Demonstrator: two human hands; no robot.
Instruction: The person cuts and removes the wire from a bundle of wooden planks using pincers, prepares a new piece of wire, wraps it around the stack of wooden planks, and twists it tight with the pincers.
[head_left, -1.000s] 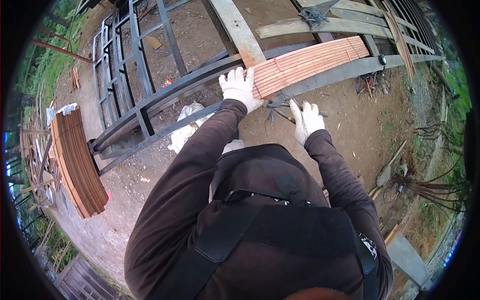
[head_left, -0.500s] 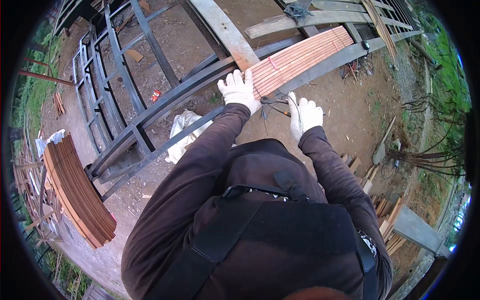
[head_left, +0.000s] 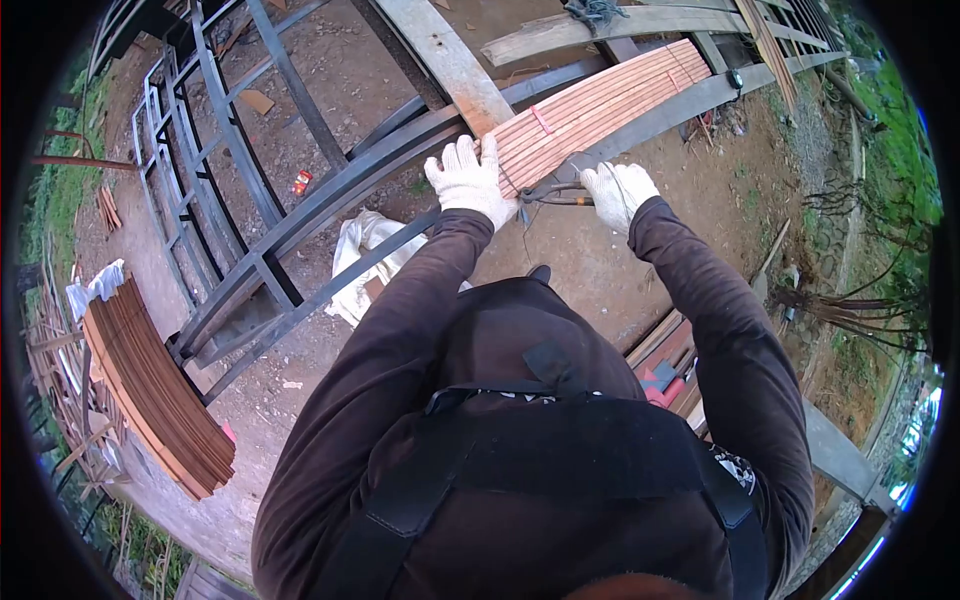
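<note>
My left hand [head_left: 468,183], in a white knit glove, lies with fingers stretched out at the near end of a bundle of reddish wooden strips [head_left: 600,107]. A dark wire is looped around that end, and a pink tie [head_left: 541,119] crosses the bundle farther along. My right hand [head_left: 620,195], also gloved, is closed around the handles of a pair of pliers [head_left: 560,194]. The pliers' jaws are at the wire by the bundle's lower corner, close to my left hand; their exact bite is too small to make out.
The bundle rests on a frame of dark metal beams [head_left: 300,235] and a grey board. Another stack of brown strips [head_left: 155,385] stands at left. A white sack [head_left: 360,250] lies on the ground below the beams. More timber [head_left: 668,345] lies beside my right arm.
My right hand has turned from upright to sideways, and the pliers' handles have swung up to nearly level and closer together. My left hand stays at the bundle's end.
</note>
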